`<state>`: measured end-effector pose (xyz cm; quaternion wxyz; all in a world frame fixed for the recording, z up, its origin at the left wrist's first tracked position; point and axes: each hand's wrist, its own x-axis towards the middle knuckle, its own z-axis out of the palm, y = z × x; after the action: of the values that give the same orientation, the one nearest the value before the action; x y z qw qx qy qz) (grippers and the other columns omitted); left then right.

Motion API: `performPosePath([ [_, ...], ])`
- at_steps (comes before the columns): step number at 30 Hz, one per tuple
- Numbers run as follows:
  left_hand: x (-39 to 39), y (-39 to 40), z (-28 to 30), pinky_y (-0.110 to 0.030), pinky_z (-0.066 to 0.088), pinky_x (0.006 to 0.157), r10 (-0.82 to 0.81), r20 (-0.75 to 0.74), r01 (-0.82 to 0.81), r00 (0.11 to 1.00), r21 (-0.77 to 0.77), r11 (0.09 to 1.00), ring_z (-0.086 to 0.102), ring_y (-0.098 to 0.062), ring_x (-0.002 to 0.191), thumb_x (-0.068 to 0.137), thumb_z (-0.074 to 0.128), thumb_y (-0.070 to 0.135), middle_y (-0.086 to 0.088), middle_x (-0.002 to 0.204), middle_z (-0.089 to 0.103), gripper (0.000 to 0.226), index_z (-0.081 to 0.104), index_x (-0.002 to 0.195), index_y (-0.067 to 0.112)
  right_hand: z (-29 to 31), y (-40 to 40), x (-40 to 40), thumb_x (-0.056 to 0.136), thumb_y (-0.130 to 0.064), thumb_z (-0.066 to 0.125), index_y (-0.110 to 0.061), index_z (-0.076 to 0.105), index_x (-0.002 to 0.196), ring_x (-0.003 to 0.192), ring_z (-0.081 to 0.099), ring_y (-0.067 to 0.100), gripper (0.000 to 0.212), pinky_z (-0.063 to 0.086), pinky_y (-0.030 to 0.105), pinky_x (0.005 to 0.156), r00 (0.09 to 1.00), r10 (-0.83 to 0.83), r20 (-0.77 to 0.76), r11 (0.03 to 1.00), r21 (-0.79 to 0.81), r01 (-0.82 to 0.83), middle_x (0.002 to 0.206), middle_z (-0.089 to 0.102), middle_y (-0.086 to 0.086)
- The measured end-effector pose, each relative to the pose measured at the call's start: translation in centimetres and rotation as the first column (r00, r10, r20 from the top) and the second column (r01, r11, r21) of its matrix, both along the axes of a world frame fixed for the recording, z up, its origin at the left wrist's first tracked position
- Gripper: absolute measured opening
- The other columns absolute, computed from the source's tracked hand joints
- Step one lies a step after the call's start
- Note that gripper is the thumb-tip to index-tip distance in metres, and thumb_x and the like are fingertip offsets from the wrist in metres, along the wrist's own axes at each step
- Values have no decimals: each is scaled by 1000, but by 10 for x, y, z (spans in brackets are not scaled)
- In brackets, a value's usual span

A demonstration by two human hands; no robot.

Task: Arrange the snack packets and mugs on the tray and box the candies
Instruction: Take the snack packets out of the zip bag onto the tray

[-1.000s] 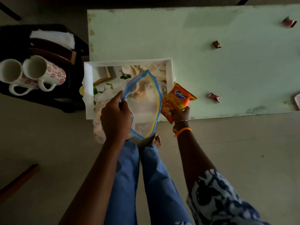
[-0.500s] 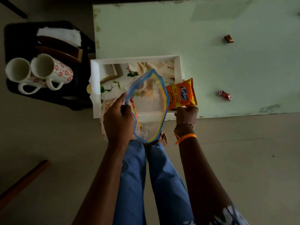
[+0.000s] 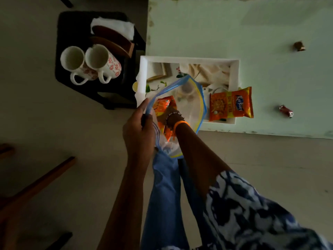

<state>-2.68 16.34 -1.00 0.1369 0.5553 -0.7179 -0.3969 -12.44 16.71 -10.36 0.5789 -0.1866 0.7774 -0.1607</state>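
Note:
My left hand (image 3: 138, 130) grips the rim of a clear zip bag (image 3: 191, 107) with a blue and yellow edge, held open over the near side of the white tray (image 3: 234, 73). My right hand (image 3: 171, 118) is inside the bag down to the wrist, among orange snack packets (image 3: 162, 105); its fingers are hidden. One orange snack packet (image 3: 231, 104) lies flat on the tray's right near corner. Two white floral mugs (image 3: 90, 64) lie on their sides on a black stool (image 3: 72, 29) to the left. Two wrapped candies, one brown (image 3: 299, 46) and one red (image 3: 286, 111), lie on the pale green table (image 3: 234, 24).
A brown wooden holder (image 3: 111, 40) with a white cloth (image 3: 112, 27) sits behind the mugs on the stool. The tray bottom has a printed picture. My blue trouser legs (image 3: 165, 195) are below the bag. A wooden bar (image 3: 36, 184) lies on the floor at left.
The orange packet my right hand held now lies on the tray's right near corner. My right hand has let go of it and reached into the bag. My left hand keeps holding the bag.

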Motion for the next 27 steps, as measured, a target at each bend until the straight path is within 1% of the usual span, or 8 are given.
performPosePath([
  [3,7,2,-1,-29,48,81,-32,-28,33,999,24,999,64,-22,97,92,49,16,-11,114,67,36,53,127,14,-13,-5,15,91,-20,51,-1,33,138,133,40,28,54,32,36,109,1000,-9,-30,1000,-5,9,145,41,13],
  [5,10,2,-3,-20,46,80,-49,-37,50,998,23,999,62,-12,94,92,50,17,-8,115,67,36,53,128,14,-14,-5,17,87,-19,57,-4,28,141,134,39,27,63,32,35,109,988,-133,-79,991,-27,131,146,39,13],
  [8,9,1,-4,-17,45,81,-43,-39,45,998,31,999,56,2,92,91,51,16,-6,113,67,36,54,127,15,-2,2,-1,83,-17,61,-7,44,131,122,51,34,52,43,38,98,974,-177,-144,984,-50,171,132,53,20],
  [12,-7,3,-2,-28,48,88,-38,-54,42,998,81,996,59,-12,101,90,54,16,-12,118,65,41,50,130,14,31,31,-42,75,-24,70,-6,65,110,113,58,31,40,46,35,93,942,-216,-258,976,-83,201,119,64,17],
  [14,-21,5,-2,-21,42,86,-84,-18,85,996,96,992,60,-21,105,90,53,16,-14,117,65,44,46,133,14,48,50,-61,76,-20,69,-5,67,107,105,61,31,34,47,37,91,903,-305,-302,950,-170,263,109,67,18],
  [18,-50,15,-8,-6,27,77,-182,49,177,982,95,980,54,-12,104,90,52,16,-14,118,64,46,43,135,11,78,90,-95,84,-1,56,1,63,108,82,59,28,25,54,51,82,824,-562,-73,810,-254,529,88,59,16],
  [22,-71,25,-18,-7,23,73,-207,126,197,970,89,976,57,-24,110,91,49,19,-14,119,64,46,41,136,17,96,140,-131,89,-2,53,-7,59,107,70,61,16,19,57,22,51,729,-670,141,668,-313,675,81,61,6],
  [27,-87,36,-29,-18,29,70,-196,219,186,956,65,980,60,-29,104,91,49,18,-15,114,66,45,42,135,16,95,179,-171,92,-5,46,-21,59,86,79,62,15,21,55,23,63,626,-764,158,546,-358,757,86,63,2],
])
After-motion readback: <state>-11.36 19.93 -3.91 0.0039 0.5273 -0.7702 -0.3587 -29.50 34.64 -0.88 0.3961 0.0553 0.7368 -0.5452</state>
